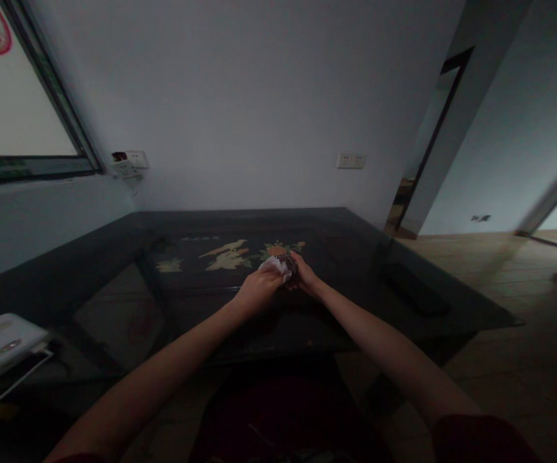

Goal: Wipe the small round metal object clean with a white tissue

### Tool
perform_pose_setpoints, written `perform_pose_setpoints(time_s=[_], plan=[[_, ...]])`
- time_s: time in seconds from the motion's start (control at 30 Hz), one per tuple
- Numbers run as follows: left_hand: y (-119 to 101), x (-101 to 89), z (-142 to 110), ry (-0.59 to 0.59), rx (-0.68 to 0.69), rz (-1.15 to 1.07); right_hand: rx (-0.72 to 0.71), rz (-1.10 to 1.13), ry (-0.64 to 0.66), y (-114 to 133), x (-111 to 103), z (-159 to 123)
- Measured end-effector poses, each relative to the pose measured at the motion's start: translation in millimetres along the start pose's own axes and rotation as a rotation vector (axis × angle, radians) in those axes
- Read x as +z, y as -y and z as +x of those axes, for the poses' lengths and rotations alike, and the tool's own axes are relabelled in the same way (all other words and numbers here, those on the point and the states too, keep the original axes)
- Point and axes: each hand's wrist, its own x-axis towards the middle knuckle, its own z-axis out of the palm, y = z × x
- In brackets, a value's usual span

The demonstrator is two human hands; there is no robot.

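Over the middle of the dark glass-topped table (346, 257), both hands meet in front of me. My left hand (258, 289) is closed on a crumpled white tissue or cloth (273, 263), pressed against the side of a small dark shiny object (289, 262). My right hand (307, 276) grips that object from the right, fingers wrapped round its far side. The dim light and my fingers hide much of it, so its kind cannot be made out.
A white box-shaped device (6, 344) with a white cable (13, 389) sits at the table's left. A dark long object (416, 289) lies at the right. Behind the table is a wall with a socket (351, 161); a window (22, 83) is at upper left.
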Motion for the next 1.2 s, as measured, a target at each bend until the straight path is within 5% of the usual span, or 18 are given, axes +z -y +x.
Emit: perform_pose_setpoints(time_s=[0.27, 0.5, 0.73, 1.2], plan=[[-1.5, 3.2, 0.1, -0.078, 0.017, 0.113, -0.007, 0.027, 0.035, -4.4, -3.5, 5.5], [-14.8, -3.3, 0.5, 0.075, -0.161, -0.109, -0.009, -0.045, 0.027, -1.7, 0.7, -0.1], [-16.9, 6.7, 6.8, -0.013, -0.335, -0.462, 0.004, 0.004, 0.011, -0.7, -1.0, 1.0], [-3.5, -2.5, 2.0, 0.038, -0.059, 0.016, -0.019, -0.065, 0.047, -6.0, -3.6, 6.0]])
